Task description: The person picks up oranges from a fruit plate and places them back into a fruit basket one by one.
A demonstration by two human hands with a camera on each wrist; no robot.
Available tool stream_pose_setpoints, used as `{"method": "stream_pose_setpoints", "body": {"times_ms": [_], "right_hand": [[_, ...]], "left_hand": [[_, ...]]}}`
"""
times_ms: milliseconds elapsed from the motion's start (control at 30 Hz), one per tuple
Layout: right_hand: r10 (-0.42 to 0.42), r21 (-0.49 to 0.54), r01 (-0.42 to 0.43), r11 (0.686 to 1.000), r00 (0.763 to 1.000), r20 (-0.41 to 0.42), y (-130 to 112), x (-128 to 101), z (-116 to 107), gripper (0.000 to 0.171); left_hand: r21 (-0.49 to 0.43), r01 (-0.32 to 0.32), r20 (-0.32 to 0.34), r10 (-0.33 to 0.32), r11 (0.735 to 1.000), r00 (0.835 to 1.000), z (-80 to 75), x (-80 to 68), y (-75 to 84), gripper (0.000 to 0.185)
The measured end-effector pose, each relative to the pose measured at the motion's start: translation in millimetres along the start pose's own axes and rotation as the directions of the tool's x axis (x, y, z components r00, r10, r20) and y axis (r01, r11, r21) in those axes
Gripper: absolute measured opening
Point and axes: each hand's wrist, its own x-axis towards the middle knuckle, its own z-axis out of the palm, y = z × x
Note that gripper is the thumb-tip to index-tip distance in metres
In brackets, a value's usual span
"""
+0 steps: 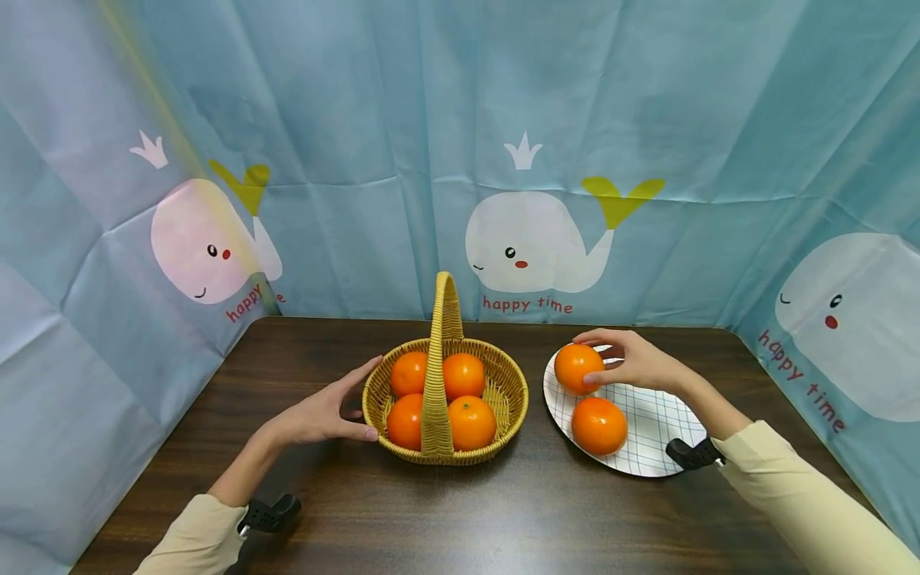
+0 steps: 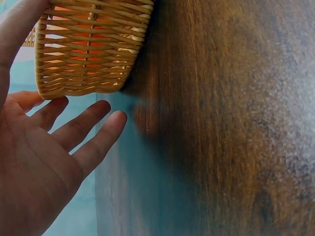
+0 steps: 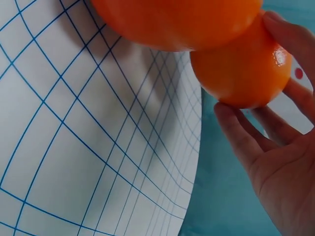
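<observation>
So the light blue cloth (image 1: 374, 120) across the top of the frame says "happy time" (image 1: 528, 304) in red, three times over. The one at left is partly lost in a fold. Each goes with a printed whale (image 1: 525, 239), so three whales, plus two little crowns (image 1: 523, 150) I can see.

Down on the dark wood worktop (image 1: 460, 527) there's one yellow woven basket (image 1: 519, 403) mid-frame with four oranges (image 1: 472, 422) showing in it. Right of centre is one white plate (image 1: 654, 431) with a blue grid, and a fifth orange (image 1: 600, 426) sits on it.

The sixth, the held orange (image 1: 578, 367), is at the plate's upper left edge, pinched between the right hand's (image 1: 636, 363) thumb and fingers; can't tell if it touches the plate. The left hand (image 1: 316, 411) has its fingers spread apart, touching the basket's left side.
</observation>
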Motion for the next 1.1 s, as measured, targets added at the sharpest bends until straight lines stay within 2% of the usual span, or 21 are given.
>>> {"method": "stream_pose_setpoints", "body": {"times_ms": [333, 600, 833, 1100], "right_hand": [[-0.038, 0.043, 0.04, 0.998, 0.998, -0.059, -10, -5, -6, 0.06], [-0.082, 0.059, 0.085, 0.995, 0.995, -0.054, -27, 4, -4, 0.059], [-0.128, 0.079, 0.131, 0.988, 0.991, -0.039, -45, 19, 5, 0.061], [-0.144, 0.077, 0.145, 0.986, 0.989, -0.01, -61, 37, 24, 0.062]], "left_hand": [[0.001, -0.003, -0.001, 0.003, 1.0, 1.0, -0.5, -0.9, -0.2, 0.106], [-0.01, -0.001, 0.004, 0.002, 1.0, 1.0, -0.4, 0.1, -0.3, 0.106], [-0.008, -0.001, 0.003, 0.001, 1.0, 1.0, -0.1, 0.0, -0.2, 0.107], [-0.003, 0.003, -0.003, -0.003, 1.0, 1.0, 0.0, -0.2, 0.9, 0.105]]}}
